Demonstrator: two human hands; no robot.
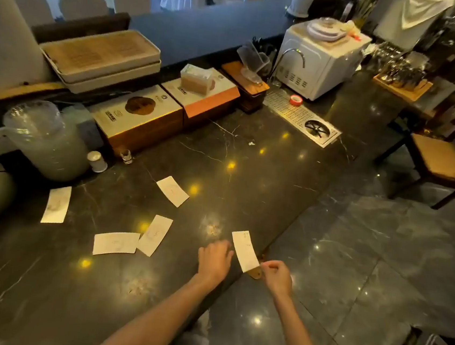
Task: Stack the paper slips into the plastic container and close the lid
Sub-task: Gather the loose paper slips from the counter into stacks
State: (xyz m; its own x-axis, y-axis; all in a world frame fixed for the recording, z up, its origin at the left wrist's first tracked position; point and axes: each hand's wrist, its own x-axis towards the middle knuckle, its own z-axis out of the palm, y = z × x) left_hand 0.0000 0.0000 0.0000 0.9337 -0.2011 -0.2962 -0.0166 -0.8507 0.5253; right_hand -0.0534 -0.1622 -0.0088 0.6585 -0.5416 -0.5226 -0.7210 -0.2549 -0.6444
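Several white paper slips lie scattered on the dark marble counter (pixel 223 149): one at the far left (pixel 56 204), two overlapping near the middle (pixel 116 243) (pixel 155 235), and one farther back (pixel 172 190). My right hand (pixel 277 276) pinches the lower end of another slip (pixel 244 250) at the counter's front edge. My left hand (pixel 215 259) rests on the counter just left of that slip, fingers curled, with nothing visibly in it. A clear plastic container (pixel 197 79) holding paper sits on a box at the back.
Boxes (pixel 138 123) line the counter's back edge, with stacked trays (pixel 100 58), a wrapped stack of cups (pixel 46 139), a small white jar (pixel 97 161) and a shot glass (pixel 126 157). A metal rinser tray (pixel 302 118), red tape roll (pixel 295 100) and white appliance (pixel 319 61) stand right. A chair (pixel 441 161) stands on the floor.
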